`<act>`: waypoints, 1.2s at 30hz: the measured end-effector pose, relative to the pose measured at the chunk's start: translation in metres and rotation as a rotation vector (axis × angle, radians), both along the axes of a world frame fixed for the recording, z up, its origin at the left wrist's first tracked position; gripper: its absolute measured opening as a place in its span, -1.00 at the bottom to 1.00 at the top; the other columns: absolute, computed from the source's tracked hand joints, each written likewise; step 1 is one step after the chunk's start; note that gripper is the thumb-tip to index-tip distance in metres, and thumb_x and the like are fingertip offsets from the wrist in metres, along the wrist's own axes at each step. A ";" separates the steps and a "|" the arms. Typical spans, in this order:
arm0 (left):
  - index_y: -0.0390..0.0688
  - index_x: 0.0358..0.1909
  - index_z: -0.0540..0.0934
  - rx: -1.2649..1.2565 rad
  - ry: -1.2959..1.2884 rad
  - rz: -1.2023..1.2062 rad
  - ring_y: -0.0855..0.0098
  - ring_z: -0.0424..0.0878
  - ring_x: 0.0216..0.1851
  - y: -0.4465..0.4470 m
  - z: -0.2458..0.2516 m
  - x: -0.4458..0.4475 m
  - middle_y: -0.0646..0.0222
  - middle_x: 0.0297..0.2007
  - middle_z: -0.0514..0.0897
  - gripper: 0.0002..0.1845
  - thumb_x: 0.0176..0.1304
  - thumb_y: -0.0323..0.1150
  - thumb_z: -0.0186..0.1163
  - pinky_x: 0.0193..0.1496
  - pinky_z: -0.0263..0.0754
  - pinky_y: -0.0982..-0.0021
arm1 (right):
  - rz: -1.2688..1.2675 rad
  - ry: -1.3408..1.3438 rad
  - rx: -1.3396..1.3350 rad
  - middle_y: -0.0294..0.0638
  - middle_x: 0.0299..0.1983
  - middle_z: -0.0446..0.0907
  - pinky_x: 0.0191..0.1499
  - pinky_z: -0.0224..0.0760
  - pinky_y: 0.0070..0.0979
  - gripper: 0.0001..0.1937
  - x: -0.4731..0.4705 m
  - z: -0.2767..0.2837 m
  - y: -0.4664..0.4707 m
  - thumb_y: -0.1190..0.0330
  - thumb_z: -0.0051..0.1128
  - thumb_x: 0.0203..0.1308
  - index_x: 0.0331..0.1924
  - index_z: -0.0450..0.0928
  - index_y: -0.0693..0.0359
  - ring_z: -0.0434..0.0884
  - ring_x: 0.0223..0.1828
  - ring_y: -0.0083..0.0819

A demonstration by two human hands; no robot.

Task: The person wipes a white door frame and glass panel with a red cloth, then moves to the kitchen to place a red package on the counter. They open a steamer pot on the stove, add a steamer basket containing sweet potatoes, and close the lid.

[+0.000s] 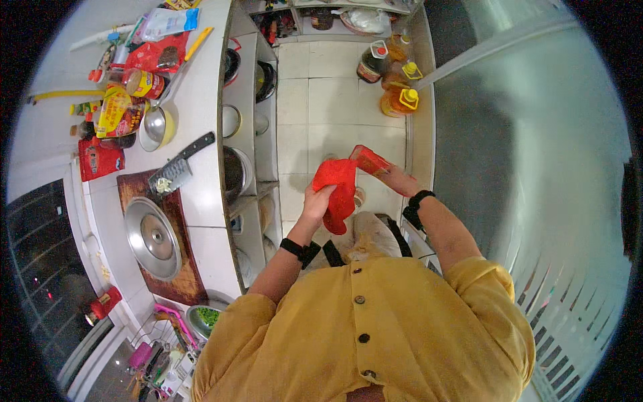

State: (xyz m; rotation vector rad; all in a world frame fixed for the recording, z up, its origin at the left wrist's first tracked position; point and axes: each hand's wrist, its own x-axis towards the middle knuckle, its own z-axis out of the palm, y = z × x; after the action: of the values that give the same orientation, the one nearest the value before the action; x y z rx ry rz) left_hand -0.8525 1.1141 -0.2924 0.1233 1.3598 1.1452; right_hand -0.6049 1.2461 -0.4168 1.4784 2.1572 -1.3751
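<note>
My left hand point(317, 202) holds a bright red, limp piece of thin material point(337, 186), plastic or cloth, which hangs down past the thumb. To its right, red material point(370, 160) with a glossy look covers the fingers of my right hand point(399, 179); its edge reaches towards the wrist. Whether it is a glove or a bag, I cannot tell. The two red parts meet or overlap between the hands, above the tiled floor. The right fingers are hidden, so their grip does not show. Both wrists wear black bands.
Along the left counter point(203, 201) lie a cleaver point(181, 163) with chopped white bits, a metal lid point(153, 238) on a wooden board point(193, 281), a bowl point(168, 131) with a ladle and several seasoning packets. Oil bottles point(399, 103) stand on the floor by the right wall.
</note>
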 end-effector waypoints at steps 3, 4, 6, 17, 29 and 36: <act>-0.31 0.00 0.55 -0.041 0.061 -0.059 0.35 0.62 -0.07 0.027 -0.007 -0.015 0.27 -0.10 0.67 -0.70 0.26 -0.41 0.19 0.03 0.49 0.28 | 0.041 -0.111 0.070 0.12 -0.30 0.64 -0.22 0.48 -0.19 -0.60 -0.001 -0.012 0.024 0.12 0.10 0.27 -0.06 0.56 0.33 0.66 -0.28 -0.07; -0.31 0.00 0.55 -0.034 0.055 -0.062 0.34 0.62 -0.07 0.034 -0.009 -0.021 0.27 -0.10 0.67 -0.70 0.26 -0.40 0.20 0.03 0.50 0.28 | 0.045 -0.130 0.075 0.13 -0.29 0.64 -0.21 0.48 -0.18 -0.60 -0.004 -0.015 0.032 0.11 0.10 0.28 -0.06 0.56 0.33 0.66 -0.28 -0.07; -0.31 0.00 0.55 -0.029 0.042 -0.067 0.33 0.62 -0.06 0.046 -0.016 -0.031 0.26 -0.10 0.66 -0.69 0.26 -0.39 0.20 0.02 0.51 0.26 | 0.044 -0.164 0.033 0.16 -0.28 0.64 -0.20 0.48 -0.17 -0.60 -0.011 -0.020 0.043 0.11 0.10 0.28 -0.06 0.56 0.32 0.66 -0.26 -0.05; -0.26 0.04 0.53 -0.387 -0.123 0.121 0.37 0.62 -0.13 0.048 -0.076 -0.030 0.29 -0.11 0.65 -0.49 0.32 -0.01 0.22 -0.03 0.56 0.30 | 0.123 -0.111 -0.082 0.18 -0.26 0.63 -0.13 0.47 -0.07 -0.61 -0.081 -0.029 0.071 0.18 0.04 0.20 -0.05 0.54 0.33 0.63 -0.18 0.08; -0.23 0.10 0.50 -0.469 -0.207 0.319 0.24 0.63 -0.06 0.014 -0.185 -0.054 0.25 -0.07 0.65 -0.62 0.23 -0.41 0.13 0.07 0.54 0.22 | 0.516 -0.038 0.002 -0.11 -0.38 0.70 -0.31 0.44 -0.02 -0.74 -0.182 -0.099 0.041 0.17 0.02 0.21 -0.29 0.68 0.12 0.69 -0.31 -0.07; -0.23 0.16 0.44 -0.358 -0.253 0.387 0.24 0.57 0.05 -0.007 -0.275 -0.079 0.28 0.01 0.60 -0.50 0.08 -0.53 0.08 0.18 0.48 0.23 | 0.610 -0.012 0.057 -0.04 -0.45 0.69 -0.30 0.41 -0.03 -0.77 -0.234 -0.178 0.015 0.26 0.06 0.06 -0.48 0.70 0.16 0.69 -0.35 -0.08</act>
State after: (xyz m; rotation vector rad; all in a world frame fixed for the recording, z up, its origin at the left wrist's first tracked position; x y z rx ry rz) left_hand -0.9312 1.1072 -0.5671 -0.5467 1.3693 1.1649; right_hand -0.8390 1.2610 -0.5949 0.7262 2.3670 -1.0801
